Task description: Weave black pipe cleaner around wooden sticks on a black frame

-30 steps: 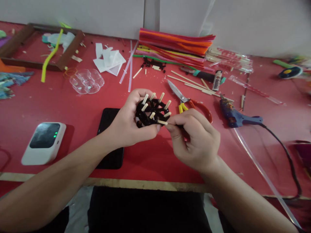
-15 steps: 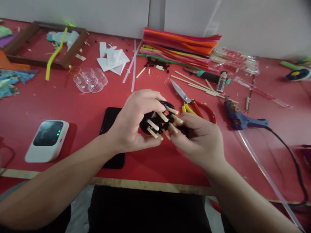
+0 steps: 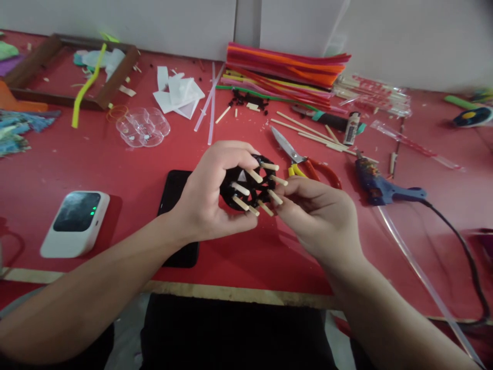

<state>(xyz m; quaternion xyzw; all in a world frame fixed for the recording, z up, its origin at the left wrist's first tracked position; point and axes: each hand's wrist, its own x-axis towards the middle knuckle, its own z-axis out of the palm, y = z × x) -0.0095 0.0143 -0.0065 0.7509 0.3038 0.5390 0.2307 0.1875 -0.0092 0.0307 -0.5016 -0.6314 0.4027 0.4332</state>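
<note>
A round black fuzzy piece, which looks like pipe cleaner wound in a ring, has several short pale wooden sticks standing out of it toward me; this black ring with sticks (image 3: 249,194) is held above the table. Round its left side my left hand (image 3: 215,190) is wrapped, fingers over the top and thumb below. My right hand (image 3: 318,210) pinches at its right edge, thumb and forefinger by one of the sticks. What lies between those fingertips is partly hidden. Under my left wrist lies a black phone (image 3: 181,257).
Red-handled scissors (image 3: 296,154) lie just beyond my right hand. A blue glue gun (image 3: 385,187) with a clear glue stick and a cord is at right. Pipe cleaners (image 3: 285,67), wooden sticks (image 3: 304,131) and paper scraps (image 3: 181,95) lie behind. A white device (image 3: 75,226) sits at left.
The black ring has turned slightly and its sticks have shifted a little. My right hand's fingertips have moved slightly, staying at the ring's right edge. My left hand keeps its hold.
</note>
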